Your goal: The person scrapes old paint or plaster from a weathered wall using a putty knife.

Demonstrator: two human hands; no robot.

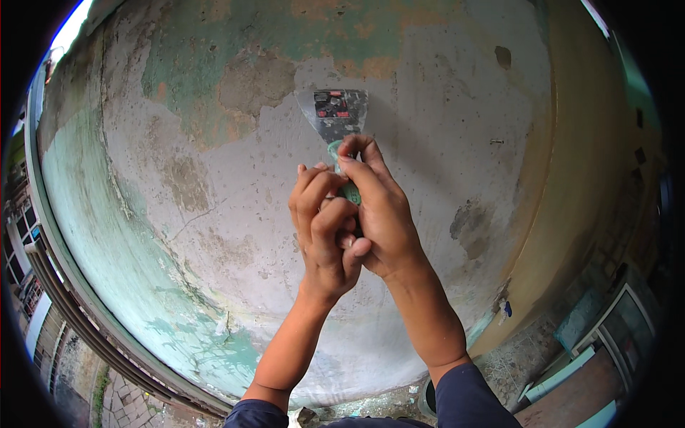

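Observation:
A paint scraper (333, 127) points upward in front of the wall (264, 178), its wide metal blade bearing a dark sticker and whitish smears. My right hand (385, 207) grips its green handle (350, 191), thumb and forefinger pinching it just below the blade. Close against it on the left, my left hand (325, 232) has its fingers curled about the lower handle, partly over the right hand. The handle's lower end is hidden between the palms. Whether the blade touches the wall I cannot tell.
Patches of green paint (349, 32) and bare grey plaster (258, 80) mark the wall. A nail-like piece (496, 141) sticks out at right. A tan wall (571, 164) adjoins there, with a framed pane (628, 332) leaning below. Metal rails (78, 314) run along the left.

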